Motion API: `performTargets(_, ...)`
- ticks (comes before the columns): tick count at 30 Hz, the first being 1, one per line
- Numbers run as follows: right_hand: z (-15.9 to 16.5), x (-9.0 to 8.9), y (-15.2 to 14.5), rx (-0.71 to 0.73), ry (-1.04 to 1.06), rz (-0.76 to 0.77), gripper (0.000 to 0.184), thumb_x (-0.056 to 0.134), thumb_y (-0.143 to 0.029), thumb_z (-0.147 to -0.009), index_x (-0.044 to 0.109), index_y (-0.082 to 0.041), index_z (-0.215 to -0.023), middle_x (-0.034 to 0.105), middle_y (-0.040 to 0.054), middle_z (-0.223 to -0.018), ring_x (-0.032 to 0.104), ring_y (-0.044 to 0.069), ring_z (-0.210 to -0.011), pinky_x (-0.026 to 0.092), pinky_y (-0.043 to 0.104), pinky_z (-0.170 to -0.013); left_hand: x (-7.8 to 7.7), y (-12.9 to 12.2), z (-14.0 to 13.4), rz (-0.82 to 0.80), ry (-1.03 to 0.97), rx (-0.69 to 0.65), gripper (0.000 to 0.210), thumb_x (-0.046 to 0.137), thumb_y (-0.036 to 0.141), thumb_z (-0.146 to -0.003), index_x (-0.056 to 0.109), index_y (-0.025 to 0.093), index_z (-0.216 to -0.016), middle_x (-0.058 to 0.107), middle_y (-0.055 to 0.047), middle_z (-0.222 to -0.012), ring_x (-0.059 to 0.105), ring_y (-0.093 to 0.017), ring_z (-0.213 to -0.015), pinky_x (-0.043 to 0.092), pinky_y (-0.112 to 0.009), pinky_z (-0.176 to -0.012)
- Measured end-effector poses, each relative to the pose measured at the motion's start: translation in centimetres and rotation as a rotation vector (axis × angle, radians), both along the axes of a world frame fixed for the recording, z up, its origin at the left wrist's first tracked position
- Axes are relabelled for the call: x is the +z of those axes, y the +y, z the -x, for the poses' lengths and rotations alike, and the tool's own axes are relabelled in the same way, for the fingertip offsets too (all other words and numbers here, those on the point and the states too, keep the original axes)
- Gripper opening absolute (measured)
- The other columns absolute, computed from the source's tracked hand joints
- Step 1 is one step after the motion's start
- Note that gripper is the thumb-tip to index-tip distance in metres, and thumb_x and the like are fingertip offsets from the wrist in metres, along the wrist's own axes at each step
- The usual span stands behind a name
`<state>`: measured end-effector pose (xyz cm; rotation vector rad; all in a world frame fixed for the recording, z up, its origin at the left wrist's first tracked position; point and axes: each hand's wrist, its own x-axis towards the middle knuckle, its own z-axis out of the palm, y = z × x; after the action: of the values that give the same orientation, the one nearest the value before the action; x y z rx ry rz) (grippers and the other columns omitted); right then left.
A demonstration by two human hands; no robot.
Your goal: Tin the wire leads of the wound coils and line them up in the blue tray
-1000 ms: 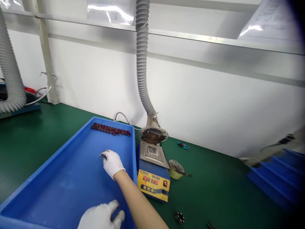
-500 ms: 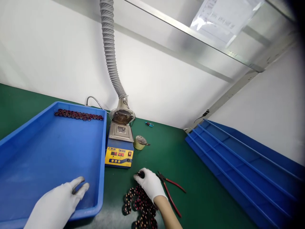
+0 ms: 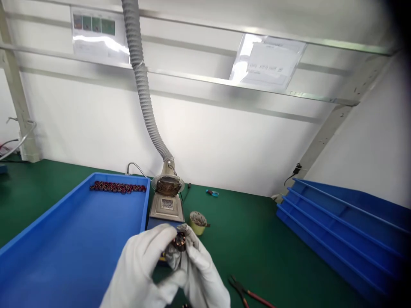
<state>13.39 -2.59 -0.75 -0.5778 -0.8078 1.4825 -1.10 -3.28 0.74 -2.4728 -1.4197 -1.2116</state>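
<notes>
A small black ring-shaped coil point(image 3: 180, 242) with copper-coloured spots is held up between my two white-gloved hands, in front of the solder pot point(image 3: 167, 205). My right hand point(image 3: 204, 269) pinches it from the right with darkened fingertips. From the left, my left hand point(image 3: 144, 265) has its index finger against the coil, while its thumb reaches below. The hands cover most of the pot's yellow front panel. Only a sliver of another coil point(image 3: 185, 305) shows at the bottom edge; the rest of the pile is out of view or hidden.
Left stands a blue tray point(image 3: 86, 252) with a row of dark red coils point(image 3: 118, 187) at its far end. A small yellowish cup point(image 3: 197, 223) sits beside the pot. Red-handled pliers point(image 3: 245, 293) lie at the right, blue cutters point(image 3: 212, 193) farther back. Blue trays point(image 3: 337, 231) lean at right.
My right hand has lifted a coil off the pile and brought it up before the solder pot. My left hand has moved right from over the tray to meet it. The view has tilted up.
</notes>
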Motion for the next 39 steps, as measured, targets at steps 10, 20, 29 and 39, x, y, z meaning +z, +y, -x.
performTargets(10,-1.1,0.9,1.7,-0.088,-0.144,-0.288,0.025,0.078,-0.033,-0.057,0.069,-0.02,-0.076,0.065,0.0033,-0.074,0.058,0.015,-0.066,0.048,0.027,-0.066,-0.3,2.4,-1.8,-0.152,-0.284,-0.259,0.033,0.06,0.015,-0.072,0.052,0.029,-0.102,0.067,0.0,-0.098,0.065,-0.016,-0.087,0.056,-0.025,-0.074)
performTargets(20,-2.4,1.6,1.4,-0.181,-0.171,-0.222,0.02,0.071,-0.032,-0.065,0.061,-0.019,-0.055,0.054,-0.0006,-0.063,0.052,0.012,-0.063,0.044,0.024,-0.063,1.0,2.3,-2.4,-0.324,-0.08,-0.34,0.02,0.059,0.018,-0.077,0.054,0.021,-0.096,0.068,-0.004,-0.089,0.064,-0.018,-0.085,0.051,-0.028,-0.072)
performTargets(29,-1.1,-0.7,1.7,-0.075,-0.043,-0.083,0.03,0.08,-0.026,-0.054,0.066,-0.018,-0.08,0.067,0.0062,-0.077,0.063,0.019,-0.071,0.05,0.032,-0.069,0.6,2.3,-1.6,-0.36,-0.054,-0.225,0.02,0.055,0.018,-0.078,0.055,0.019,-0.098,0.069,-0.007,-0.091,0.064,-0.018,-0.085,0.053,-0.029,-0.071)
performTargets(39,-0.9,-1.8,2.3,0.085,0.035,0.095,0.025,0.078,-0.017,-0.053,0.065,-0.018,-0.075,0.069,0.0042,-0.077,0.065,0.019,-0.074,0.052,0.031,-0.072,-0.6,2.9,-0.9,0.185,-0.682,-0.413,0.015,0.056,0.02,-0.074,0.069,0.028,-0.074,0.072,0.002,-0.08,0.063,-0.019,-0.094,0.05,-0.024,-0.083)
